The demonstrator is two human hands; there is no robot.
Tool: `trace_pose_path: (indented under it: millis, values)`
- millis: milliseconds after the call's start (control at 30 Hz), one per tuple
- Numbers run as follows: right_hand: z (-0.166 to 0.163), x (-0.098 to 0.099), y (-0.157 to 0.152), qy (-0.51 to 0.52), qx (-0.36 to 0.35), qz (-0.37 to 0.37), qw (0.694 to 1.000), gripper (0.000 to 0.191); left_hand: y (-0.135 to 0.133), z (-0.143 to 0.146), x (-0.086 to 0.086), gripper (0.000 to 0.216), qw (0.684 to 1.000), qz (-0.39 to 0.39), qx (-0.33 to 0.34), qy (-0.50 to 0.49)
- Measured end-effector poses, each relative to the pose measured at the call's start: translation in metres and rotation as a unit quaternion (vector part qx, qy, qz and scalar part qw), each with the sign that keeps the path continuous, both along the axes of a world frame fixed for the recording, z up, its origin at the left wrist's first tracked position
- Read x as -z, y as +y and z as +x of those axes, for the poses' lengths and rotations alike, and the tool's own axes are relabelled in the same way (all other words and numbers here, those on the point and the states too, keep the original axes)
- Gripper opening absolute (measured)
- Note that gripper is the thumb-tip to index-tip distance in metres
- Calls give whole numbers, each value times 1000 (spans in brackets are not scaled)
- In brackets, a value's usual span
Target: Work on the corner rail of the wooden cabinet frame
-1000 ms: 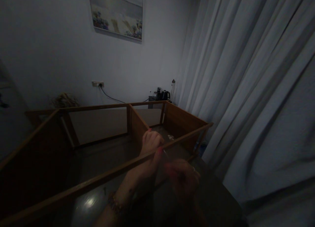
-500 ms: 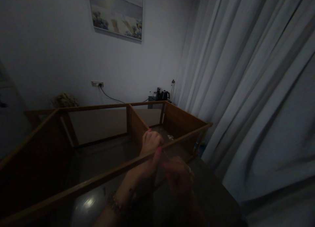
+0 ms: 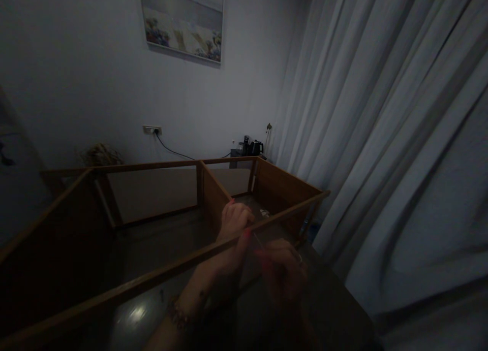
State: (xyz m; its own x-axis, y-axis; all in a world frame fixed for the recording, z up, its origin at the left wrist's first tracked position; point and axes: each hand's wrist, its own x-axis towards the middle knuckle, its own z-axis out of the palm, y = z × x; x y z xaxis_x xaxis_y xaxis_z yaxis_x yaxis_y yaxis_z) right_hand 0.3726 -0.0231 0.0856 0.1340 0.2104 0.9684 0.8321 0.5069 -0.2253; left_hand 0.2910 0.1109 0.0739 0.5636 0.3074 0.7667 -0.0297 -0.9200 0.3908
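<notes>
Frame [image 3: 214, 193] sits on a dark surface [image 3: 335, 300]. From here I see the left hand [image 3: 234, 223] wrapped around the frame's near rail [image 3: 168, 269]; right hand [image 3: 284, 270], just this side of the frame, pinches a thin rod [image 3: 258, 238], kinda blurry though.

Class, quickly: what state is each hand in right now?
Left hand: closed on the wooden front rail.
Right hand: closed, holding a thin rod; too dark to identify it.

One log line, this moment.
left hand: around near rail | right hand: pinching thin rod | kettle: back, near curtain
</notes>
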Motion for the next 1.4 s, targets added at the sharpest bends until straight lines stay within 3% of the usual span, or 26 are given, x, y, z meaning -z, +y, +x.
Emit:
trace_pose_path:
  millis: [300,567,700,933,1267,1400]
  values:
    - [2,18,2,176,-16,-32,984,11,-2,-4,-3,43,1000,3,-8,0]
    - [-5,5,3,216,-67,-45,973,13,-2,-4,-2,41,1000,0,-5,4]
    - [-1,10,3,150,-95,-52,983,20,-3,-5,-3,40,1000,-4,-6,3]
    - [4,10,1,47,-3,-4,999,17,-3,-4,-2,39,1000,1,-19,-4]
    - [17,-2,-5,52,-173,-98,979,29,-2,-5,-3,36,1000,9,-27,9]
    - [19,-5,-7,39,-189,-128,973,32,-1,-4,-3,41,999,4,-39,15]
